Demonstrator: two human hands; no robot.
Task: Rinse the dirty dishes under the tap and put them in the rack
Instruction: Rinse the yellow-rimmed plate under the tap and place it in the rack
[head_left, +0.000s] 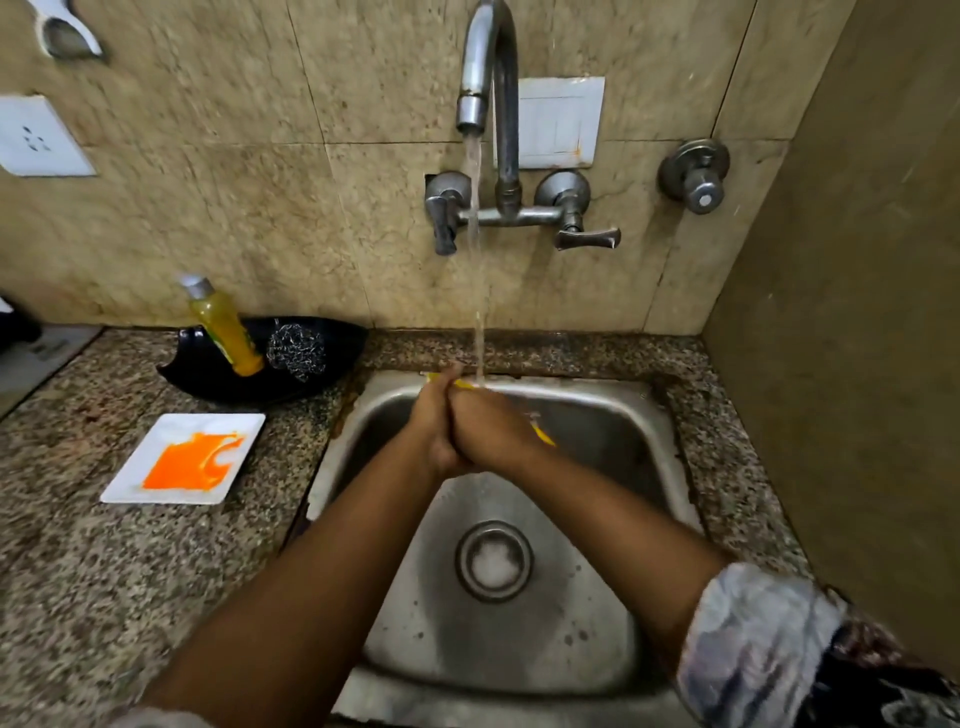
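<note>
Over the steel sink (660, 447) my two hands are pressed together just left of the running stream from the tap (471, 110). My right hand (493, 434) grips a thin yellow utensil (544, 436), whose ends stick out on both sides of the hand. My left hand (432, 415) lies against it with fingers straight, touching the utensil's far tip. Most of the utensil is hidden by the hands. A white square plate (132, 483) smeared with orange sauce lies on the counter left of the sink. No rack is in view.
A black dish (343, 345) behind the plate holds a yellow soap bottle (228, 332) and a steel scrubber (296, 351). Two tap levers (587, 239) and a wall valve (696, 176) sit on the tiled wall. A side wall closes off the right. Granite counter (78, 571) stretches left.
</note>
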